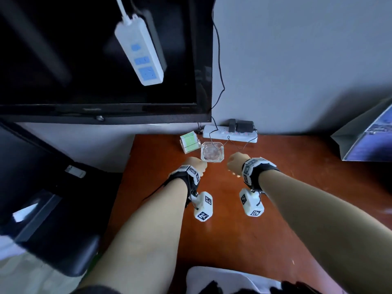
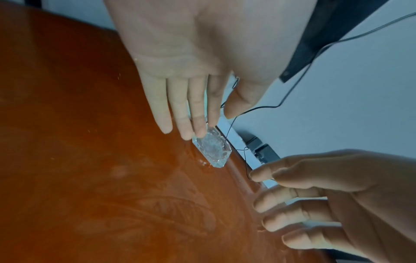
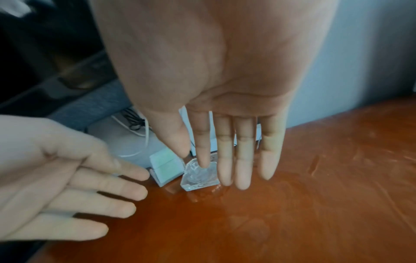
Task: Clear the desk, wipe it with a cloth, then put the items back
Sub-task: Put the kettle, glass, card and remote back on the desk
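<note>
The glass ashtray (image 1: 212, 152) sits at the back of the tabletop (image 1: 275, 209), touching or just beside the clear card holder (image 1: 190, 141) on its left and near the white power strip (image 1: 230, 135) against the wall. Your head view shows only the backs of your hands; the wrist views show the fingers. Your left hand (image 2: 193, 71) is flat and wide, fingers straight and together, their tips at the ashtray's near rim; whether they touch it cannot be told. Your right hand (image 3: 216, 89) is likewise spread flat, holding nothing, fingertips above or at the ashtray's right side. The left wrist view alone shows a thin black cable (image 2: 227, 135) dropping onto the ashtray. The head view alone shows a paper bag (image 1: 364, 136) at the right edge and bare tabotop near you.
</note>
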Available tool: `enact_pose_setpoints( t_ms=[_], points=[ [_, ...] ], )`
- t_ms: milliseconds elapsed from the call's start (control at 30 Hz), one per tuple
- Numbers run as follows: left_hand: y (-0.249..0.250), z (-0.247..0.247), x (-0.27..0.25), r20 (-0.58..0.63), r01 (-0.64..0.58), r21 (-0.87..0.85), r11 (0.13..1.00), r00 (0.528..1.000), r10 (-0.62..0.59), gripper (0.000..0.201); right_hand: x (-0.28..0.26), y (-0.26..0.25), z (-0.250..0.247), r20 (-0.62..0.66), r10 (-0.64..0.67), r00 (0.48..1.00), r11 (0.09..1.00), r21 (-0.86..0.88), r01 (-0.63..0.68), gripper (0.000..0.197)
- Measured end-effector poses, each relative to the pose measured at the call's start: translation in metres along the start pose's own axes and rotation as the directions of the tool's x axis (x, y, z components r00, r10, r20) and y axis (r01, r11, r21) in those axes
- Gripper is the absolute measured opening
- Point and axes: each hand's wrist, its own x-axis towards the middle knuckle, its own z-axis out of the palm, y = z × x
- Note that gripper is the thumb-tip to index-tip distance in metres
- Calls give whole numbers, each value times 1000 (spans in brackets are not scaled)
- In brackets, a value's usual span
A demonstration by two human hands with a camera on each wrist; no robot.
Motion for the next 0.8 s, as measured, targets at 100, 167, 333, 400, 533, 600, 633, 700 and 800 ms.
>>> enact_pose_setpoints(
  t_ms=[100,167,333,400,533,600,633,700,800],
  points=[
    [-8,-3,-42,-106,-90,70,993,990,98,12,-38,0,5,4,-53,999,997,-64,53,24],
    [-20,-3,-66,-182,-70,127,989,979,93,20,-58,3,11,-17,-82,996,994,-74,80,23],
    [-65,-21,-128,-268,-71,185,980,956,120,14,-97,10,41,21,-136,990,986,-94,137,20],
    [-88,-36,-148,-310,-58,192,980,944,116,14,-114,6,58,54,-154,987,979,-130,160,19],
    [-134,-79,-186,-389,-19,165,986,917,82,16,-140,-19,92,143,-159,977,968,-172,183,18],
    [-155,-106,-195,-427,13,181,983,902,67,25,-146,-38,109,144,-179,973,963,-178,203,19],
    [-168,-122,-197,-448,26,187,982,892,62,30,-150,-51,119,136,-201,970,956,-189,225,18],
    [-191,-151,-203,-479,35,180,983,876,56,29,-160,-81,141,155,-234,960,935,-233,266,16],
    [-217,-195,-215,-518,19,129,991,854,51,24,-170,-135,175,218,-268,938,879,-343,331,20]
  ],
)
